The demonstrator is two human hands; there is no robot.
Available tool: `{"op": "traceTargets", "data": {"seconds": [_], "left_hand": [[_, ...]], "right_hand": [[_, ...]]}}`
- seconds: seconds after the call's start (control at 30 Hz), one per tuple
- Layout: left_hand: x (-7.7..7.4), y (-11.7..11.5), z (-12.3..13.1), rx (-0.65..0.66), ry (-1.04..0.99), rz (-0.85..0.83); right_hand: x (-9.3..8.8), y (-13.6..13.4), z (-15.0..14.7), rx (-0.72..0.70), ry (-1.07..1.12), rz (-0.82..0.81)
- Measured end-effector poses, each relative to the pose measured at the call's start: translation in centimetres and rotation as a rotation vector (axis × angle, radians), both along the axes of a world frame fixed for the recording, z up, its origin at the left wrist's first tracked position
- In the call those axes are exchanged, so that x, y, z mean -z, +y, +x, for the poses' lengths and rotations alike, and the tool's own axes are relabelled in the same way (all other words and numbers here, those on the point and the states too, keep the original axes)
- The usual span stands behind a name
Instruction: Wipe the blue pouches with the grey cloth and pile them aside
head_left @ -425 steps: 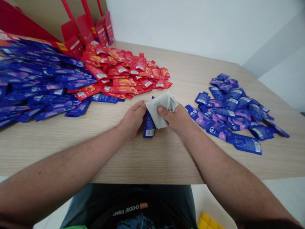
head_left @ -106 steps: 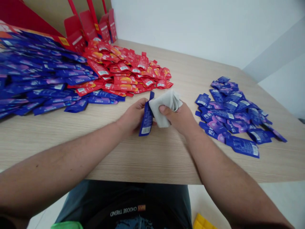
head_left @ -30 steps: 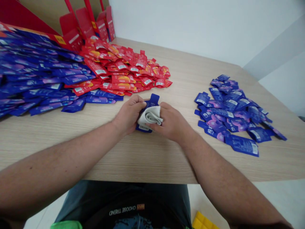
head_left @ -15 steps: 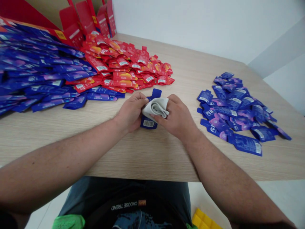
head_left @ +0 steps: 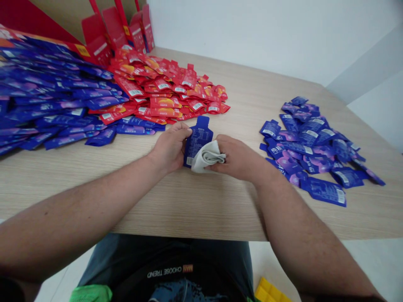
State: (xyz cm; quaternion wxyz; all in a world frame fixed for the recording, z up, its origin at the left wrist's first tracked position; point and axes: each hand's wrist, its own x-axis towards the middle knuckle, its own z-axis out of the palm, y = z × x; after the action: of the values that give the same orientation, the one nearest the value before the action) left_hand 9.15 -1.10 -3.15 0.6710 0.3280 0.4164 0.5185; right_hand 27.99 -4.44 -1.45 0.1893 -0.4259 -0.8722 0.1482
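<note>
A dark blue sachet point(head_left: 197, 140) with a narrow tab at its top stands tilted over the table, its printed side facing me. My left hand point(head_left: 171, 147) pinches it by the left edge, thumb in front. A folded whitish cloth point(head_left: 206, 157) is gripped in my right hand point(head_left: 237, 157) and lies against the sachet's lower right part, covering that corner. Part of the barcode shows at the sachet's lower left.
Blue sachets point(head_left: 56, 96) are heaped at the left, beside a pile of red sachets point(head_left: 163, 90). Another group of blue sachets point(head_left: 315, 142) lies at the right. Red cartons point(head_left: 97, 35) stand at the back left. The wooden table point(head_left: 201, 205) ends close to my body.
The cloth has slid down from the middle of the sachet to its lower right, uncovering the printed text. My right hand moved down with it; my left hand still holds the sachet.
</note>
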Motion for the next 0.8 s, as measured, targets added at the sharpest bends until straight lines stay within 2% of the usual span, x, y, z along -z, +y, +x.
{"op": "traceTargets", "data": {"seconds": [0.13,0.2,0.27,0.33,0.4,0.53,0.6,0.67,0.73,0.8], "left_hand": [[-0.2,-0.8,0.2,0.097,0.043,0.017],[-0.3,-1.3,0.3,0.176,0.058,0.035],[-0.2,-1.6,0.4,0.202,0.060,0.050],[-0.2,-1.7,0.4,0.201,0.069,0.058],[-0.2,-1.6,0.3,0.193,0.074,0.060],[-0.3,-1.1,0.1,0.180,0.007,0.047],[-0.2,-0.7,0.0,0.184,-0.070,0.046],[0.0,-0.5,-0.2,0.184,-0.128,0.052],[0.2,-0.4,-0.3,0.200,-0.143,0.042],[0.2,-0.3,-0.3,0.226,-0.127,0.019]], "right_hand": [[-0.3,1.0,1.8,0.446,0.211,0.236],[-0.3,1.0,2.1,0.557,0.320,0.321],[-0.4,0.7,2.0,0.546,0.386,0.318],[-0.4,0.5,1.6,0.475,0.389,0.259],[-0.2,0.6,1.5,0.465,0.368,0.222],[0.4,1.8,2.5,0.673,0.445,0.198],[0.8,2.2,2.7,0.714,0.544,0.143],[1.2,2.1,2.1,0.651,0.671,0.033],[1.6,1.4,0.8,0.527,0.789,-0.133],[1.6,0.5,-0.6,0.386,0.805,-0.327]]}}
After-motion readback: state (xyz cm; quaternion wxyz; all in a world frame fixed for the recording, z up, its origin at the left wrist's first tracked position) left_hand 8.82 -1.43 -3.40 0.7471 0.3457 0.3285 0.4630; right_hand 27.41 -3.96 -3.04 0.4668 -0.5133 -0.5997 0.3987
